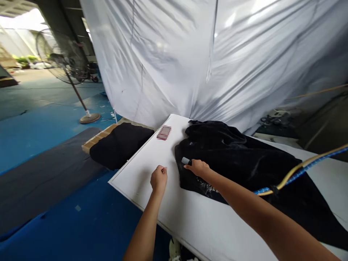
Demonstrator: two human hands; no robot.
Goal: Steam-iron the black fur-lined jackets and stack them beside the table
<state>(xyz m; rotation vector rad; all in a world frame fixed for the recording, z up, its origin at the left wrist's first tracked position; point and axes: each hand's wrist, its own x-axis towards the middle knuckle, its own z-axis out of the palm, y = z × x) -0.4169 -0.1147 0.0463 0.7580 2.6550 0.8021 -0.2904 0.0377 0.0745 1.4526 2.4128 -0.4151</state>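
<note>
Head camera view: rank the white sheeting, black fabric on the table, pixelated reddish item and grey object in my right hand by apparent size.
1. White sheeting
2. Black fabric
3. Pixelated reddish item
4. Grey object, partly covered by your right hand

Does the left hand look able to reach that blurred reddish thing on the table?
Probably yes, by stretching forward: nothing seems to stand between the left hand and the blurred reddish thing; the black cloth by the right hand lies aside. The curled fingers would likely need opening.

Left hand point(159, 177) seems fisted while right hand point(199, 168) grips.
</note>
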